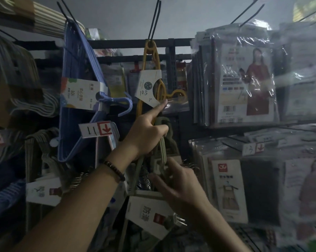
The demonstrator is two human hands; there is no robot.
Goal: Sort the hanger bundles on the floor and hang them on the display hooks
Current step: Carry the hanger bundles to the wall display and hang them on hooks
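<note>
Below the yellow hanger bundle (150, 73) on its display hook (154, 20), holds the olive hanger bundle (162, 148) clear of the rack, not yet hung. Grips its gathered hook ends in the left hand (146, 135), forefinger stretched up to touch the yellow bundle's white card (148, 86). Steadies the necks lower down with the right hand (179, 186), fingers curled about them, exact hold blurred. Best to keep the hook ends pinched together as one, lift squarely, thread all at once over the tip of a free display hook, then slide back. Likely to snag on the yellow bundle or the blue hanger bundle (79, 88) if tilted. Worth leaving the label card (146, 215) facing out. To the right, clear plastic packets (244, 79) on further hooks, each with a printed sheet picturing an apron-like garment; contents proper too dim to tell.
</note>
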